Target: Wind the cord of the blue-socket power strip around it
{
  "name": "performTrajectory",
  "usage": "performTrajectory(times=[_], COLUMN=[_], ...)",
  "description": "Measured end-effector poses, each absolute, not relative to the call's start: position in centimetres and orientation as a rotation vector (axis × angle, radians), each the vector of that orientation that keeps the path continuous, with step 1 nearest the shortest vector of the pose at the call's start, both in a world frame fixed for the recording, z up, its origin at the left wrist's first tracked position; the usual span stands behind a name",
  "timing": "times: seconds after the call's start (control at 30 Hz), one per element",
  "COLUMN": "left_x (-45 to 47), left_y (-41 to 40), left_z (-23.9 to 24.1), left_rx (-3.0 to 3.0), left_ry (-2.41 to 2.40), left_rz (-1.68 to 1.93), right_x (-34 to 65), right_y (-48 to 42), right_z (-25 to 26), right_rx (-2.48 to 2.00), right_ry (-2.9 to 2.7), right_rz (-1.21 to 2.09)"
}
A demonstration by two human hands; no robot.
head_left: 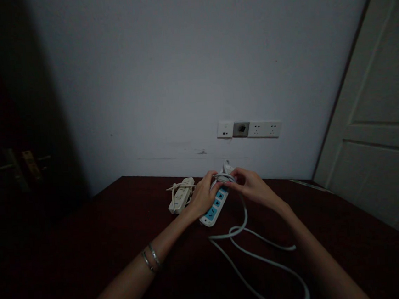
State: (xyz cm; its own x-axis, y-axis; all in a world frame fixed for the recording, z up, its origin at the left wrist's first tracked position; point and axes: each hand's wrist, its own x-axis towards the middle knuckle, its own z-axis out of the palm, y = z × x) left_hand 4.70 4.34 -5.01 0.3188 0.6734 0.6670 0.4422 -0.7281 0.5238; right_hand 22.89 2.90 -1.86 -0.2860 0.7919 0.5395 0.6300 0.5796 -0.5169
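In front of me is a white power strip (210, 217) with blue socket faces, tilted away toward the wall. Its pale cord (245, 212) is bunched in loops over the strip's far end, and the rest trails in loose curves across the table toward me. My left hand (203, 196) is closed round the strip's left side, its thumb against the looped cord. Fingers of my right hand (250, 184) pinch the cord loops from the right. The exact grip under the loops is hidden.
A second, cream power strip (180, 198), wrapped in its own cord, lies left of my left hand. The dark red table (129, 228) meets the wall, where sockets (264, 129) are mounted. A white panelled door (376, 154) stands at the right. A thin flat strip (309, 185) lies at the back right.
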Motion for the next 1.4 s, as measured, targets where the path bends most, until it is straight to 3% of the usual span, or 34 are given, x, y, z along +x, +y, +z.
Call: performTrajectory(times=[0.67, 1.4], left_x=[5.3, 3.7], left_y=[4.2, 6.4], left_z=[-5.8, -5.9], left_rx=[2.181, 2.106], left_ry=[1.128, 0.896], left_rz=[1.440, 1.118], right_x=[21.0, 20.9], right_y=[3.4, 3.1], right_z=[-3.4, -4.0], right_rx=[-1.354, -1.376], right_ry=[-1.943, -2.115], right_rz=[-0.076, -0.130])
